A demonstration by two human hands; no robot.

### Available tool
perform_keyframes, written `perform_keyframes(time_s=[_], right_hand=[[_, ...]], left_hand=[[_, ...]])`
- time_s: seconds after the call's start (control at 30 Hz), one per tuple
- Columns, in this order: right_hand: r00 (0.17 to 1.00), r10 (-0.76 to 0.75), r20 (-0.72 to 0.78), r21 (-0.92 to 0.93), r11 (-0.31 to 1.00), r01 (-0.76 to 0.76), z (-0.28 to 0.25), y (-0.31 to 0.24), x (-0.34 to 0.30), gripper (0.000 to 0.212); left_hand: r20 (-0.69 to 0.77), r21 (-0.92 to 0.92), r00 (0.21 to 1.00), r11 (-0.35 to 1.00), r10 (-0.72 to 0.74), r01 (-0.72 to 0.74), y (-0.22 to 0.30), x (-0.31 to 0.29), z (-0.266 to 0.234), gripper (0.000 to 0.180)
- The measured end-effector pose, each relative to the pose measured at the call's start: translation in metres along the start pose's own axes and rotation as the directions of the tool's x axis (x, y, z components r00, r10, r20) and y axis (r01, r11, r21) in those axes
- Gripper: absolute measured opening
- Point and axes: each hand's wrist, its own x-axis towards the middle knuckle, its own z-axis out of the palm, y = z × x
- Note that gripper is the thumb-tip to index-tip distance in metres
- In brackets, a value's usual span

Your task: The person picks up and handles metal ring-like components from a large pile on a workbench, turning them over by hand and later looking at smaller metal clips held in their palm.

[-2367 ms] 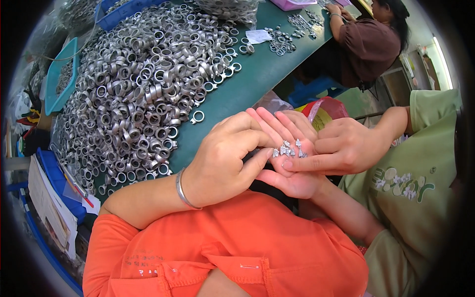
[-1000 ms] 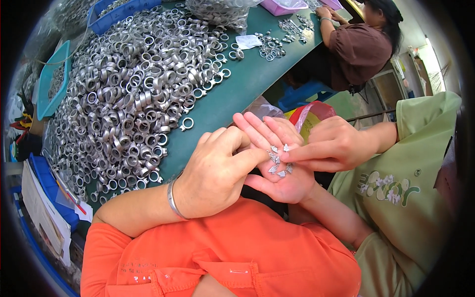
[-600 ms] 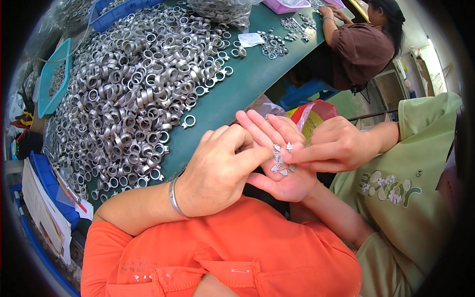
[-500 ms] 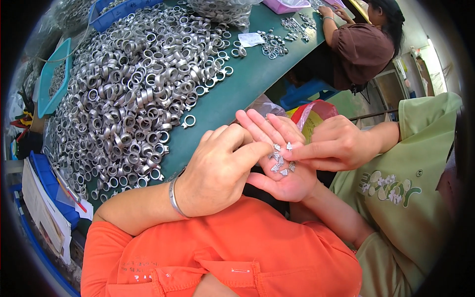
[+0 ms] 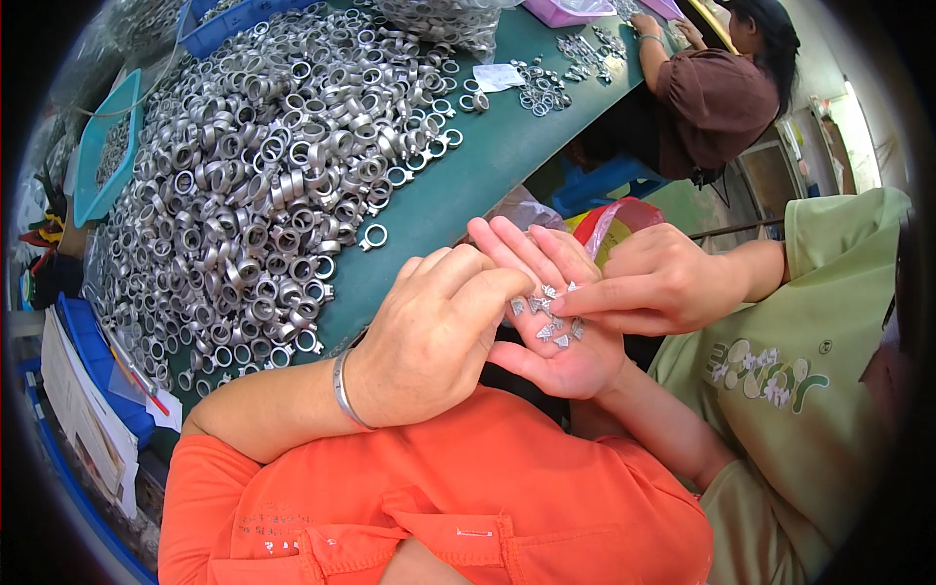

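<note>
My left hand (image 5: 429,336) is curled, thumb side toward a co-worker's upturned palm (image 5: 561,366). Its index fingertip is at the edge of several small silver triangular pieces (image 5: 548,333) lying in that palm. Whether anything is pinched between my fingertips is hidden. From the right, the co-worker's other hand (image 5: 653,283) points its index finger onto the same pieces. A metal bangle (image 5: 341,390) circles my left wrist. My right hand does not show.
A large heap of silver ring-shaped metal parts (image 5: 258,185) covers the left of the green table (image 5: 458,175). Around it stand a teal tray (image 5: 97,190) and a blue bin (image 5: 210,29). Beyond, another person (image 5: 721,107) sits at the table. The green-shirted co-worker (image 5: 780,429) sits close on my right.
My left fingertips have drawn slightly back to the left. Some silver pieces are spread further left across the palm, and the co-worker's pointing finger has shifted a little left.
</note>
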Motion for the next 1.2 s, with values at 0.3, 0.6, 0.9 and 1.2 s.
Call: perform_keyframes(time_s=[0.3, 0.6, 0.9, 1.2], right_hand=[[0.997, 0.002, 0.071, -0.005, 1.0, -0.001, -0.004, 0.0, 0.002, 0.061], [0.993, 0.014, 0.121, -0.033, 0.999, -0.01, -0.008, -0.002, 0.001, 0.062], [0.972, 0.198, -0.127, 0.571, 0.816, -0.092, 0.005, -0.003, -0.011, 0.08], [0.922, 0.229, -0.312, 0.517, 0.855, -0.037, 0.018, -0.001, -0.009, 0.067]], left_hand=[[0.006, -0.059, 1.0, 0.998, -0.025, 0.025, -0.003, -0.004, 0.003, 0.029], [-0.038, -0.045, 0.999, 0.999, 0.012, -0.014, 0.001, 0.003, 0.002, 0.025], [-0.041, 0.013, 0.993, 0.994, 0.112, -0.111, 0.01, 0.026, 0.001, 0.025], [0.033, 0.114, 0.974, 0.968, 0.223, -0.225, 0.012, 0.022, 0.009, 0.023]])
